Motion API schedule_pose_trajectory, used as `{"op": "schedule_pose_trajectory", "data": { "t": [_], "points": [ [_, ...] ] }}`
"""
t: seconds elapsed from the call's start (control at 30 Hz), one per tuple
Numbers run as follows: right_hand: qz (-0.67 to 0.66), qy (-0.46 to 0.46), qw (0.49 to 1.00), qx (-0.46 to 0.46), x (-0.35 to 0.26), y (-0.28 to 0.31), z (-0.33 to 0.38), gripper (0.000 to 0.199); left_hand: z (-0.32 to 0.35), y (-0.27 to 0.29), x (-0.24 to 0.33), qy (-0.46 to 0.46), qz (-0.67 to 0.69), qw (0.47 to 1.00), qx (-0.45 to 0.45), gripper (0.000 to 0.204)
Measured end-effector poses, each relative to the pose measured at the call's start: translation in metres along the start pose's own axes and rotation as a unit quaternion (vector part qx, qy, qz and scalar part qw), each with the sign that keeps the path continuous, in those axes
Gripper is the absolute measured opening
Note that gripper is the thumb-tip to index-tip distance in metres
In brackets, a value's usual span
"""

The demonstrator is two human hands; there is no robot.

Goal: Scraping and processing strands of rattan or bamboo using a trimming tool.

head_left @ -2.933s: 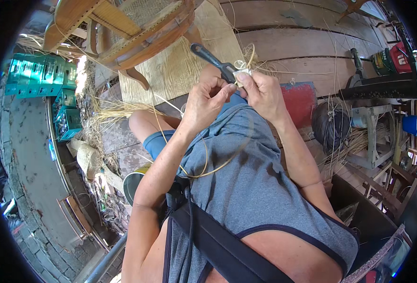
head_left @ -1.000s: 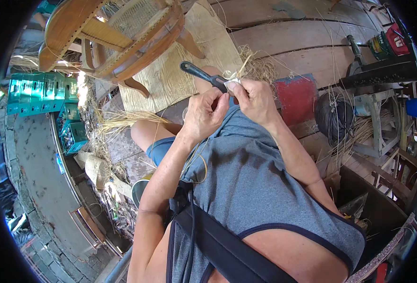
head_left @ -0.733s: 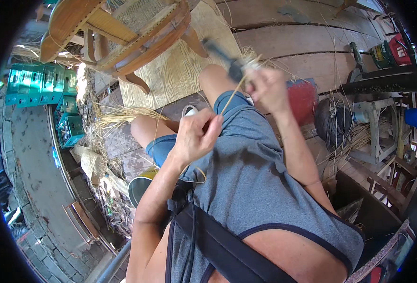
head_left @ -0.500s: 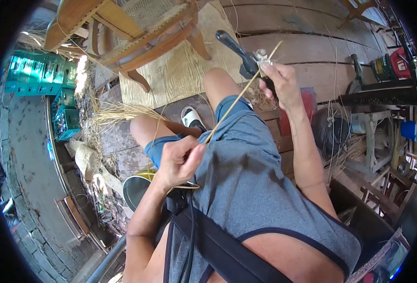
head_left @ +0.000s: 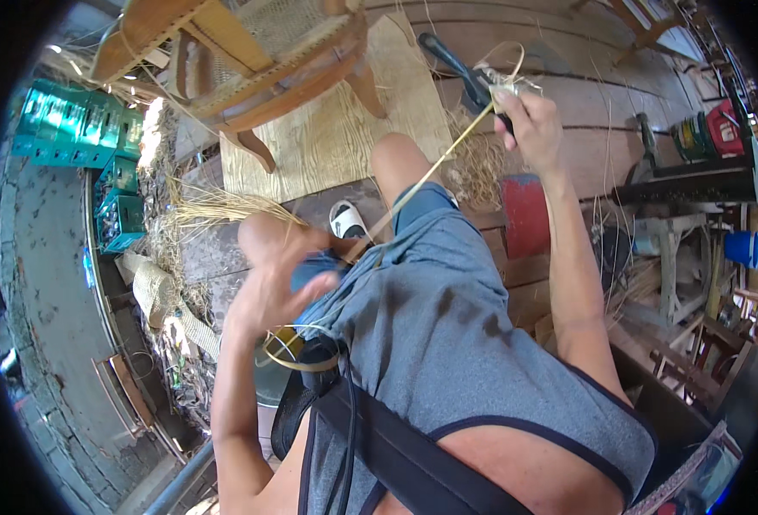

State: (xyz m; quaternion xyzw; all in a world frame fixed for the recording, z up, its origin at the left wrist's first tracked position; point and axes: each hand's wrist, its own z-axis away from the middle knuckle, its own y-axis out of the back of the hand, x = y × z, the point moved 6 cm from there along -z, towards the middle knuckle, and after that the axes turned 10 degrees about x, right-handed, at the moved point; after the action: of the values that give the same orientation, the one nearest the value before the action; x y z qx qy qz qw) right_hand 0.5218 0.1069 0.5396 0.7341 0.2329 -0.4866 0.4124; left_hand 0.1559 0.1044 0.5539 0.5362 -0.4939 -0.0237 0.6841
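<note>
Weathered wooden planks (head_left: 567, 94) floor this cluttered workshop, strewn with loose straw. One pale cane strip (head_left: 422, 180) stretches taut between two hands: the right hand (head_left: 529, 124), raised, has its fingers clamped on the strip's looped end and a dark-handled tool (head_left: 456, 64); the left hand (head_left: 267, 287), blurred near the knee, pinches the lower end. One wooden chair (head_left: 250, 60) with woven seat stands on a plywood sheet (head_left: 336, 137). Several green crates (head_left: 78, 137) are stacked at left.

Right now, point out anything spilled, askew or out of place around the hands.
Loose straw lies scattered over the plank floor beside the tilted wooden chair. Otherwise, the right hand holds a dark-handled tool and the left hand a cane strip stretched between them.
</note>
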Motion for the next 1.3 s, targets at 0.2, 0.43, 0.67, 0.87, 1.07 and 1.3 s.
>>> {"op": "schedule_pose_trajectory", "data": {
  "t": [0.2, 0.43, 0.67, 0.87, 1.07, 1.3],
  "points": [
    [-0.015, 0.059, 0.998, 0.012, -0.039, -0.030, 0.050, 0.029, -0.123, -0.068, 0.041, 0.003, 0.235, 0.966, 0.103, 0.038],
    [0.005, 0.105, 0.994, 0.005, -0.023, -0.030, 0.066, 0.024, -0.127, -0.103, 0.046, 0.156, 0.431, 0.888, 0.035, 0.026],
    [0.004, 0.062, 0.998, -0.031, -0.021, -0.041, 0.077, 0.028, -0.105, -0.091, 0.045, -0.028, 0.229, 0.965, 0.121, 0.018],
    [-0.036, 0.002, 0.996, -0.076, -0.007, -0.050, 0.058, 0.033, -0.066, -0.072, 0.039, 0.013, 0.219, 0.967, 0.127, 0.015],
    [-0.171, -0.078, 0.979, -0.082, 0.002, -0.037, 0.016, 0.031, 0.012, -0.034, 0.031, 0.037, 0.173, 0.976, 0.123, 0.012],
    [-0.183, -0.077, 0.975, -0.102, -0.013, -0.044, -0.019, 0.030, 0.074, -0.003, 0.017, 0.090, 0.187, 0.967, 0.149, 0.011]
  ]
}}
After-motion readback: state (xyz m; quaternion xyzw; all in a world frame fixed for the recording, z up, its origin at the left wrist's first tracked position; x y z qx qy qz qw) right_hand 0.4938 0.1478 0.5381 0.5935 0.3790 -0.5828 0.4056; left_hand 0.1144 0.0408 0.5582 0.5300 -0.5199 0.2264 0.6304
